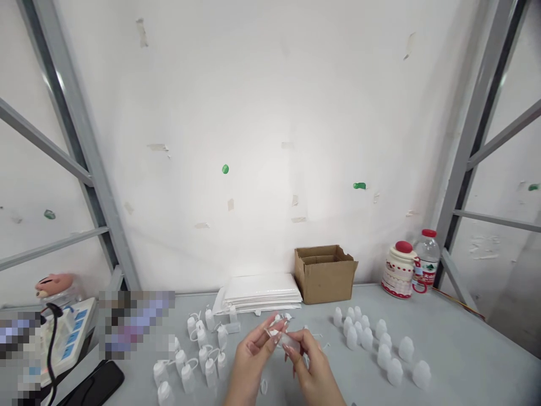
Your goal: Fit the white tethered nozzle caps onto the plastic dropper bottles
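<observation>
In front of me, my right hand (310,355) grips a small translucent squeeze bottle (291,342), lying tilted between the fingers. My left hand (253,349) pinches a small white cap (274,332) at the bottle's left end; fingers partly hide it, and I cannot tell how firmly the two are joined. Loose white caps (288,317) lie just behind the hands. To the left stand several bottles with caps and looped straps (188,378). Off to the right are several frosted bottles without straps (384,356). A small white ring (264,387) rests beside my left wrist.
A stack of white envelopes (262,290) and an open cardboard box (329,279) sit against the wall. At the back right are a red-lidded jar (398,270) and a water bottle (428,256). A phone (95,383) and a power strip (76,338) occupy the left.
</observation>
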`<act>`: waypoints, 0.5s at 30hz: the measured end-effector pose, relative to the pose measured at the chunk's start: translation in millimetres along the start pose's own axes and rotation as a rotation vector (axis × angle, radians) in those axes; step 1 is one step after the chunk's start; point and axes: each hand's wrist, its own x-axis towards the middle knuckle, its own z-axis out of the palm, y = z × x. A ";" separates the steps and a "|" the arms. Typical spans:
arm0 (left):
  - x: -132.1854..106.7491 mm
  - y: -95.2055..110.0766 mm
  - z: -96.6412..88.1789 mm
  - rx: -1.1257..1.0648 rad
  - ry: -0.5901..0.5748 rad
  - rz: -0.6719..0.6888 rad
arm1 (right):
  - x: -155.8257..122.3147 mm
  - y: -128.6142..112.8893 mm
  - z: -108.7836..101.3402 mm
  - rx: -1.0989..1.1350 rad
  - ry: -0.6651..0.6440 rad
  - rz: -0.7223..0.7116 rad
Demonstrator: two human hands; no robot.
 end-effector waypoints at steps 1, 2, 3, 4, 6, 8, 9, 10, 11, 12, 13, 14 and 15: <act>-1.0 1.4 0.9 -0.018 0.019 0.006 | -0.6 -0.3 0.6 0.003 0.015 0.006; -1.8 2.8 1.4 -0.027 0.041 0.011 | -1.3 -0.6 1.2 0.003 0.025 0.015; -2.4 4.2 1.6 -0.029 0.062 0.015 | -2.0 -0.7 1.9 -0.001 0.023 0.023; -2.9 5.6 1.6 -0.025 0.079 0.017 | -2.6 -0.9 2.4 -0.006 0.018 0.026; -3.4 8.2 1.3 -0.016 0.093 0.007 | -3.6 -0.9 3.4 -0.020 0.019 0.020; -3.7 10.0 1.2 -0.034 0.093 -0.009 | -4.3 -0.6 4.2 -0.029 0.038 0.000; -3.8 10.1 1.3 -0.046 0.092 -0.019 | -4.6 -0.2 4.7 -0.027 0.053 -0.009; -3.9 9.5 1.4 -0.056 0.089 -0.028 | -5.0 0.2 5.2 -0.023 0.068 -0.015; -3.7 8.4 1.4 -0.060 0.088 -0.032 | -5.3 0.7 5.7 -0.018 0.080 -0.020; -3.4 6.5 1.2 -0.060 0.088 -0.031 | -5.7 1.2 6.0 -0.016 0.087 -0.025; -2.9 4.2 0.8 -0.055 0.090 -0.029 | -6.1 1.7 6.1 -0.019 0.092 -0.029; -2.1 1.6 0.3 -0.050 0.091 -0.026 | -6.3 2.2 5.9 -0.025 0.093 -0.031; -1.1 -1.2 -0.4 -0.045 0.092 -0.025 | -6.5 2.6 5.4 -0.034 0.092 -0.035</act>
